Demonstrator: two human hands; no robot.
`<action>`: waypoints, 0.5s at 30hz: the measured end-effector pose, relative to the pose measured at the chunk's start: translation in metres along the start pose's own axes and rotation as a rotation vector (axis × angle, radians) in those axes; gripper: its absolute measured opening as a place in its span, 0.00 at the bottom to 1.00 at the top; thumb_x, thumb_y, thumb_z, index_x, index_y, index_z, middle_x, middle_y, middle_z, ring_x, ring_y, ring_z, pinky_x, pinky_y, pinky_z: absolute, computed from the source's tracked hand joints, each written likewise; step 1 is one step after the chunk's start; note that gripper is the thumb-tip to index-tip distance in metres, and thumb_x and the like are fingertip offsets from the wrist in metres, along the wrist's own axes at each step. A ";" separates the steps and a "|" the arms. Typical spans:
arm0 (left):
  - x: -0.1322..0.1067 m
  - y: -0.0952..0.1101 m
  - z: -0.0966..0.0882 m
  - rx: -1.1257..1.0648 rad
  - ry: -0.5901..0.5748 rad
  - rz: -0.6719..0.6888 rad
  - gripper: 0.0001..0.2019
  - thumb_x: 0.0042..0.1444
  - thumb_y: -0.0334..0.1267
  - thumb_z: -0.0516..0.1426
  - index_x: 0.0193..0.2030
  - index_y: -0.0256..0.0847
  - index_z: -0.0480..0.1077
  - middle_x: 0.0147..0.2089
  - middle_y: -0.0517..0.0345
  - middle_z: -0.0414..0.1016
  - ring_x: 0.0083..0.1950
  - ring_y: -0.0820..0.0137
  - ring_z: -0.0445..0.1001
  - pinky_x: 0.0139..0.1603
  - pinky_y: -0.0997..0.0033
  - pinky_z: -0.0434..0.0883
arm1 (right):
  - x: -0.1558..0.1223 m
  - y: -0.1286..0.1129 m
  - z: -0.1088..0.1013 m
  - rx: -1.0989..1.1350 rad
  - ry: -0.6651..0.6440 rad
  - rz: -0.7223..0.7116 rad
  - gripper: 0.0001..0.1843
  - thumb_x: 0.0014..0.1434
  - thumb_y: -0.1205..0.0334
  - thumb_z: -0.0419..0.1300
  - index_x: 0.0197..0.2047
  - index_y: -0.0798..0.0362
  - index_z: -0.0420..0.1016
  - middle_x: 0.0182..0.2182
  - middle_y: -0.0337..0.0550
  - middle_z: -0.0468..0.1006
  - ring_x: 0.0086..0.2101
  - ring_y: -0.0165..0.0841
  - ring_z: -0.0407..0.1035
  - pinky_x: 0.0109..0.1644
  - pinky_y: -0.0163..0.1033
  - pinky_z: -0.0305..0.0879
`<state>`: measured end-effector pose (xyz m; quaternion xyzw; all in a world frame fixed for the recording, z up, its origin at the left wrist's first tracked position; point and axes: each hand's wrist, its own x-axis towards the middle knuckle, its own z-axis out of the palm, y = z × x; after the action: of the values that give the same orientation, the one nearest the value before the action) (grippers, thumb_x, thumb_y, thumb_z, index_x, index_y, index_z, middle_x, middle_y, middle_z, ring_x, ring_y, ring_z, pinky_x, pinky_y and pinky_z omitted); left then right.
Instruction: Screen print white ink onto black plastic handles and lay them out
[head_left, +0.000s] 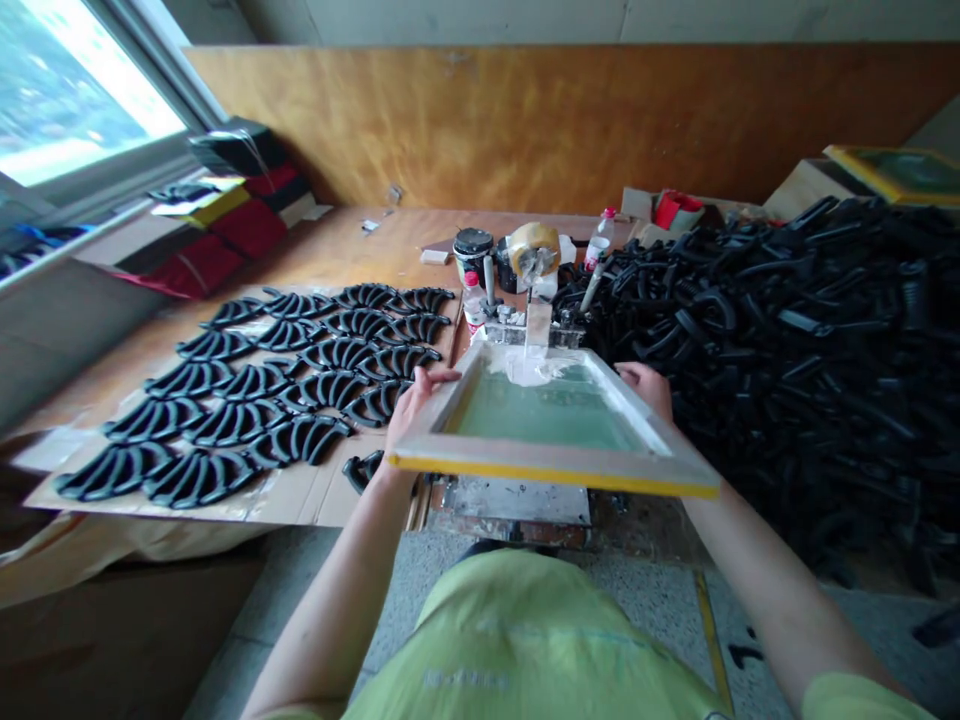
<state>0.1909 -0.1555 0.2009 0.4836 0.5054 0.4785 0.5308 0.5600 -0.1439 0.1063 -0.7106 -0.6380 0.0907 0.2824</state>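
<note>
A screen-printing frame (529, 447) with a whitish rim, a yellow near edge and green mesh is tilted in front of me, its near side raised. White paste (529, 368) lies on the far part of the mesh. My left hand (415, 400) is closed on the frame's left side, and my right hand (649, 387) grips the right side. Parts of the fingers are hidden by the frame. Beneath it shows a flat metal plate (517, 500) of the printing stand. A metal clamp assembly (510, 325) stands at the frame's far end.
Rows of black curved handles (225, 425) cover cardboard (300, 495) on the left. A large heap of black plastic parts (795, 330) fills the right. Behind the clamp are a black tub (472, 245), a tape roll (534, 245) and bottles (600, 240).
</note>
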 end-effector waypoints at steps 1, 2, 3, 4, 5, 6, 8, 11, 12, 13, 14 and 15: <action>-0.009 -0.013 -0.007 0.048 -0.016 -0.052 0.28 0.54 0.63 0.54 0.43 0.38 0.77 0.34 0.55 0.75 0.29 0.72 0.70 0.28 0.75 0.66 | 0.009 -0.003 -0.004 0.014 0.039 -0.007 0.20 0.64 0.64 0.47 0.54 0.55 0.74 0.48 0.53 0.76 0.46 0.43 0.71 0.52 0.52 0.67; -0.016 -0.027 -0.012 0.086 -0.029 -0.106 0.27 0.52 0.61 0.57 0.44 0.39 0.77 0.35 0.55 0.76 0.31 0.71 0.71 0.29 0.75 0.67 | 0.017 -0.012 -0.005 0.029 0.077 -0.039 0.20 0.64 0.63 0.49 0.56 0.55 0.72 0.51 0.53 0.75 0.47 0.42 0.71 0.52 0.50 0.68; -0.022 -0.041 -0.015 0.106 -0.040 -0.157 0.26 0.51 0.59 0.60 0.47 0.40 0.76 0.36 0.56 0.77 0.32 0.70 0.72 0.30 0.75 0.67 | 0.026 -0.023 -0.003 0.037 0.109 -0.098 0.21 0.62 0.63 0.52 0.58 0.55 0.70 0.54 0.53 0.72 0.49 0.42 0.69 0.54 0.49 0.67; -0.027 -0.056 -0.017 0.102 -0.047 -0.205 0.28 0.49 0.57 0.62 0.52 0.41 0.75 0.35 0.56 0.77 0.32 0.69 0.73 0.30 0.74 0.68 | 0.034 -0.038 0.003 0.031 0.128 -0.175 0.24 0.60 0.63 0.56 0.60 0.55 0.68 0.57 0.53 0.69 0.52 0.42 0.67 0.56 0.48 0.66; -0.029 -0.071 -0.017 0.083 -0.049 -0.246 0.31 0.48 0.55 0.63 0.56 0.41 0.72 0.35 0.56 0.78 0.32 0.68 0.73 0.31 0.74 0.68 | 0.041 -0.054 0.010 0.008 0.127 -0.256 0.27 0.58 0.63 0.59 0.61 0.55 0.66 0.59 0.53 0.66 0.55 0.43 0.64 0.57 0.48 0.64; -0.030 -0.085 -0.015 0.065 -0.049 -0.279 0.34 0.47 0.53 0.64 0.60 0.42 0.68 0.34 0.57 0.78 0.32 0.67 0.74 0.31 0.73 0.69 | 0.048 -0.069 0.018 -0.034 0.105 -0.324 0.29 0.56 0.65 0.61 0.61 0.55 0.65 0.60 0.53 0.65 0.56 0.44 0.62 0.58 0.48 0.62; -0.029 -0.108 -0.013 0.050 -0.031 -0.313 0.37 0.48 0.52 0.64 0.64 0.43 0.64 0.33 0.58 0.78 0.32 0.67 0.75 0.32 0.72 0.70 | 0.055 -0.094 0.034 -0.132 -0.002 -0.397 0.24 0.55 0.67 0.62 0.56 0.56 0.69 0.53 0.54 0.70 0.53 0.44 0.63 0.56 0.47 0.63; -0.024 -0.132 -0.012 0.063 -0.012 -0.321 0.35 0.49 0.51 0.62 0.64 0.44 0.64 0.34 0.58 0.78 0.34 0.66 0.76 0.34 0.71 0.71 | 0.049 -0.111 0.051 -0.239 -0.189 -0.404 0.09 0.56 0.70 0.59 0.42 0.55 0.74 0.39 0.51 0.76 0.44 0.42 0.67 0.49 0.43 0.64; -0.022 -0.137 -0.013 0.074 -0.016 -0.324 0.34 0.49 0.51 0.62 0.63 0.44 0.65 0.35 0.57 0.78 0.35 0.66 0.76 0.35 0.71 0.71 | 0.043 -0.111 0.054 -0.256 -0.226 -0.405 0.07 0.56 0.71 0.58 0.39 0.55 0.74 0.37 0.50 0.76 0.42 0.41 0.67 0.48 0.43 0.64; -0.021 -0.141 -0.014 0.087 -0.022 -0.325 0.34 0.50 0.52 0.62 0.63 0.43 0.65 0.36 0.56 0.79 0.37 0.66 0.77 0.37 0.71 0.71 | 0.034 -0.110 0.055 -0.264 -0.249 -0.421 0.07 0.56 0.73 0.56 0.37 0.55 0.73 0.36 0.50 0.76 0.41 0.41 0.67 0.47 0.42 0.63; -0.020 -0.144 -0.016 0.098 -0.026 -0.322 0.33 0.50 0.52 0.62 0.62 0.43 0.66 0.37 0.56 0.79 0.38 0.65 0.77 0.38 0.70 0.71 | 0.024 -0.108 0.055 -0.262 -0.267 -0.456 0.08 0.55 0.74 0.55 0.36 0.55 0.73 0.36 0.50 0.76 0.41 0.41 0.67 0.46 0.42 0.63; -0.020 -0.146 -0.018 0.108 -0.028 -0.316 0.33 0.50 0.52 0.61 0.62 0.42 0.66 0.38 0.55 0.79 0.39 0.65 0.77 0.39 0.70 0.71 | 0.014 -0.105 0.053 -0.250 -0.287 -0.513 0.09 0.55 0.74 0.54 0.36 0.55 0.73 0.36 0.50 0.76 0.41 0.41 0.67 0.46 0.42 0.62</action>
<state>0.1754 -0.1855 0.0567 0.4327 0.5925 0.3545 0.5797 0.4466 -0.1123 0.1202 -0.5357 -0.8359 0.0369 0.1136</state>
